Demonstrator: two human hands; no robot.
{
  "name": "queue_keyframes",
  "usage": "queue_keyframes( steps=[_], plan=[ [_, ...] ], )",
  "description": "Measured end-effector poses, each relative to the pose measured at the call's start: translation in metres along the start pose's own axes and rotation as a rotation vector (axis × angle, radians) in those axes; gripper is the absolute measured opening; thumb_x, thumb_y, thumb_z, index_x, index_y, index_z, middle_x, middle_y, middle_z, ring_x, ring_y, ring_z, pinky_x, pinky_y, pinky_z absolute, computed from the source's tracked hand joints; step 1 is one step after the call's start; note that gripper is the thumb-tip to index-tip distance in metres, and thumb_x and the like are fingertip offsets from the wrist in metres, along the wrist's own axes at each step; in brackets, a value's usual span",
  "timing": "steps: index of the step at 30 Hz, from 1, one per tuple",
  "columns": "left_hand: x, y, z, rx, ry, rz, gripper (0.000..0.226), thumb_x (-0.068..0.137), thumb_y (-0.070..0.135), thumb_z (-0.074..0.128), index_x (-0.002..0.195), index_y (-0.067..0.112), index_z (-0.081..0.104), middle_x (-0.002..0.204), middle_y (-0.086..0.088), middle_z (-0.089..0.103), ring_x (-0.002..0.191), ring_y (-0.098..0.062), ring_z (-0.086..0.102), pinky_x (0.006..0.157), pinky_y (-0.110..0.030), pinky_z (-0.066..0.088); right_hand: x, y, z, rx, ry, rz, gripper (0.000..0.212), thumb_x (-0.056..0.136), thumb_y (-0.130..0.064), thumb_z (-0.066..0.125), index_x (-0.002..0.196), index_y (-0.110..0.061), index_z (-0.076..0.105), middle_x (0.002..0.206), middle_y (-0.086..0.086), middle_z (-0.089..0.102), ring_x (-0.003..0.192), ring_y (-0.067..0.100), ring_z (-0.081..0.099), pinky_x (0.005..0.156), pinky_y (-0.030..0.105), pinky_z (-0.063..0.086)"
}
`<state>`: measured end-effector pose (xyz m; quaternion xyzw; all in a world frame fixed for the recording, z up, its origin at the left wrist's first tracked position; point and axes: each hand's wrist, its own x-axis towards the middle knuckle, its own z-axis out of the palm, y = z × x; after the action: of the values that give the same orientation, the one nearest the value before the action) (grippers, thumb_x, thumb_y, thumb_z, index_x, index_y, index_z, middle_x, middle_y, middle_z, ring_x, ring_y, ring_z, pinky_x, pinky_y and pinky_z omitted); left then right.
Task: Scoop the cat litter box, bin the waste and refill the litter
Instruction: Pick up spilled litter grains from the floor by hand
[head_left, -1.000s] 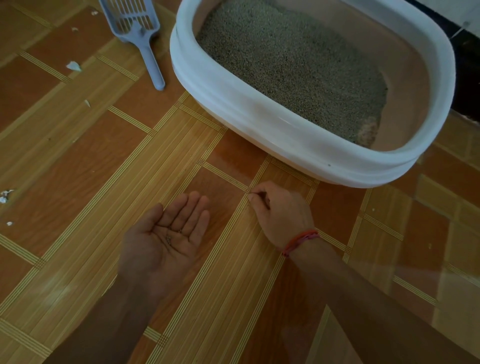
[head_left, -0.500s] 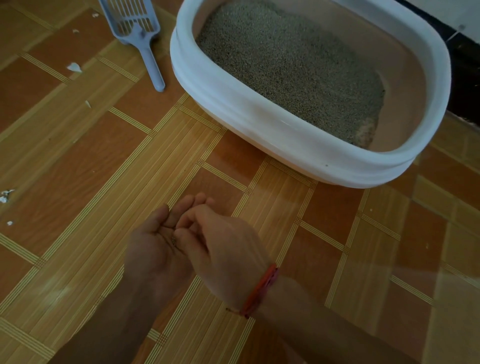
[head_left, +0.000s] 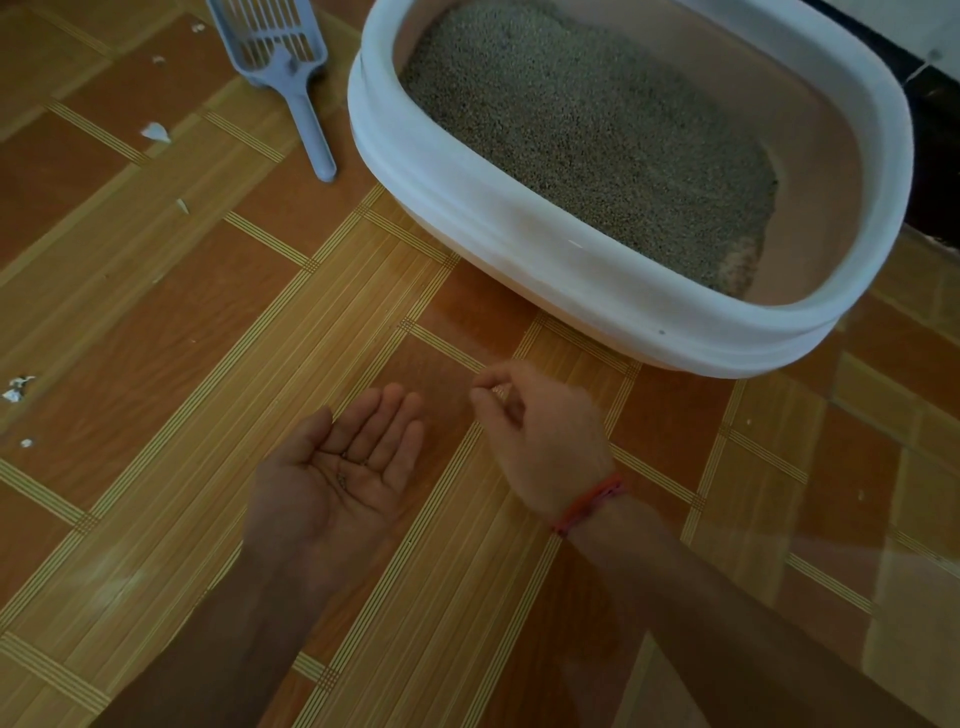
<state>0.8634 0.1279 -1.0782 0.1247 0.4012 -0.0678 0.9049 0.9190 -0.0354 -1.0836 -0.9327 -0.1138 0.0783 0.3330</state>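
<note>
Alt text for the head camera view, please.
An open left hand, palm up, holds a few dark litter grains above a wood-patterned floor; the right hand beside it pinches its fingers together. Beyond sit a white oval litter box and a blue slotted plastic scoop.

The floor (head_left: 156, 322) has a woven-look pattern: rust-orange squares set between pale tan bands ruled with fine parallel lines, and thin yellow stripes that cross at the corners. The litter box (head_left: 519, 228) has a white outer wall and rim and a pinkish-beige inside. The litter (head_left: 582, 119) is speckled grey-beige, with a paler pinkish patch at its near right edge. The litter scoop (head_left: 291, 57) is blue-grey, its blade cut in rows of slots. White scraps (head_left: 155, 132) dot the floor. A red-orange thread (head_left: 589, 504) circles the right wrist. A few dark grains (head_left: 345, 467) speckle the left hand (head_left: 337, 483).
</note>
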Motion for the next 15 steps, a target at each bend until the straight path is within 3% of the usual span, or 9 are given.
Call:
queue_keyframes(
  steps=[2, 4, 6, 12, 15],
  plan=[
    [0.000, 0.000, -0.001, -0.006, 0.009, 0.005, 0.048, 0.098, 0.024, 0.041, 0.079, -0.001, 0.078, 0.107, -0.013, 0.074, 0.101, -0.028, 0.072, 0.080, -0.042, 0.059, 0.008, 0.015, -0.002, -0.024, 0.022, 0.058, 0.009, 0.096, -0.030, 0.056, 0.098, -0.026, 0.064, 0.055, -0.017, 0.049, 0.050, -0.002, 0.050, 0.051, 0.020, 0.043],
    [-0.001, 0.001, -0.001, -0.007, 0.015, 0.005, 0.052, 0.101, 0.025, 0.039, 0.080, -0.001, 0.078, 0.108, -0.013, 0.074, 0.101, -0.028, 0.072, 0.082, -0.042, 0.059, 0.014, 0.021, -0.002, -0.032, 0.016, 0.087, 0.011, 0.096, -0.030, 0.057, 0.100, -0.025, 0.065, 0.070, -0.013, 0.064, 0.064, 0.002, 0.062, 0.061, 0.032, 0.056],
    [-0.001, 0.001, 0.000, 0.001, 0.016, 0.004, 0.052, 0.101, 0.025, 0.038, 0.080, -0.001, 0.078, 0.108, -0.013, 0.074, 0.101, -0.028, 0.071, 0.083, -0.042, 0.058, 0.016, 0.024, -0.001, -0.040, 0.001, 0.099, 0.012, 0.096, -0.030, 0.057, 0.101, -0.025, 0.066, 0.077, -0.014, 0.066, 0.071, 0.005, 0.064, 0.067, 0.033, 0.058],
    [-0.002, 0.003, 0.001, 0.010, 0.039, 0.019, 0.055, 0.102, 0.026, 0.038, 0.079, -0.002, 0.078, 0.108, -0.014, 0.074, 0.100, -0.029, 0.072, 0.081, -0.043, 0.059, 0.018, 0.027, 0.005, -0.075, -0.013, 0.060, 0.011, 0.095, -0.032, 0.058, 0.099, -0.026, 0.067, 0.061, -0.023, 0.048, 0.058, -0.004, 0.052, 0.056, 0.017, 0.046],
    [-0.001, 0.003, 0.001, 0.015, 0.043, 0.019, 0.054, 0.102, 0.026, 0.038, 0.079, -0.002, 0.078, 0.108, -0.014, 0.074, 0.100, -0.029, 0.072, 0.080, -0.043, 0.059, 0.019, 0.027, 0.005, -0.099, -0.013, 0.061, 0.011, 0.096, -0.031, 0.058, 0.095, -0.026, 0.068, 0.055, -0.022, 0.042, 0.051, -0.006, 0.045, 0.052, 0.008, 0.031]
  ],
)
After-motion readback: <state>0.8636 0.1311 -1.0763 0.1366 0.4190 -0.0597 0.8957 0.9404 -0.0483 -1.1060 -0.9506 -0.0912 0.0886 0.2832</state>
